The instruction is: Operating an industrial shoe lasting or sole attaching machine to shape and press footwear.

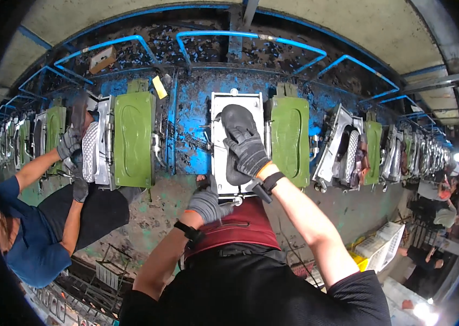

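A black shoe-sole-shaped piece (237,120) lies lengthwise in an upright-standing rectangle of silver metal, a mould frame (219,108), in front of me. My right hand (248,153), in a grey knit glove, lies across the middle of the black piece, fingers extended and hiding part of it. At the frame's near left corner is my left hand (207,205), gloved alike, with thumb and fingers apart beside a round metal knob (237,201). A dark handle (262,193) sticks out below my right wrist. The frame's green lid (290,142) is swung open to the right.
Left of my frame stands another green lid (134,140); a co-worker's gloved hand (69,144) works at a mould beyond it. More moulds (341,146) line the right. Blue tube rails (251,35) run behind the bench. White crates (380,247) stand behind me at right.
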Demonstrator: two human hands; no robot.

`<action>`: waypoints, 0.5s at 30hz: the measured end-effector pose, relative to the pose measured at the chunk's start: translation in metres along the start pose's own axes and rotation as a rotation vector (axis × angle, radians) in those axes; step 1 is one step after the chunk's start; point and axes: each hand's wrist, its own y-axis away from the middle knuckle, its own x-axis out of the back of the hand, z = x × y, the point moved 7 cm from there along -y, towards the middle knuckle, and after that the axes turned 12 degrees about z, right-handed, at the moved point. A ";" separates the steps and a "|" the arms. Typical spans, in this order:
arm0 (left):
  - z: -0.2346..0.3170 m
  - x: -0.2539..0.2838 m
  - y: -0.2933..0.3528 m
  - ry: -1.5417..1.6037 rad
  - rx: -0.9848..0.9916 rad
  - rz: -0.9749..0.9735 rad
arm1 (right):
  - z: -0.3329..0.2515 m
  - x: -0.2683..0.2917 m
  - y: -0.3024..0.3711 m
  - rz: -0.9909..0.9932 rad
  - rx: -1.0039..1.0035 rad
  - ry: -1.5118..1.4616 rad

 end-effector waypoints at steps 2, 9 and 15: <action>-0.001 0.014 -0.028 0.215 0.242 -0.188 | 0.006 -0.028 0.047 0.062 -0.219 -0.006; 0.064 0.070 -0.143 0.075 -0.258 0.746 | -0.086 0.007 0.096 -0.189 -0.458 -0.242; 0.091 0.037 -0.187 -0.087 -0.349 0.582 | -0.076 -0.014 0.144 -0.352 -0.517 -0.225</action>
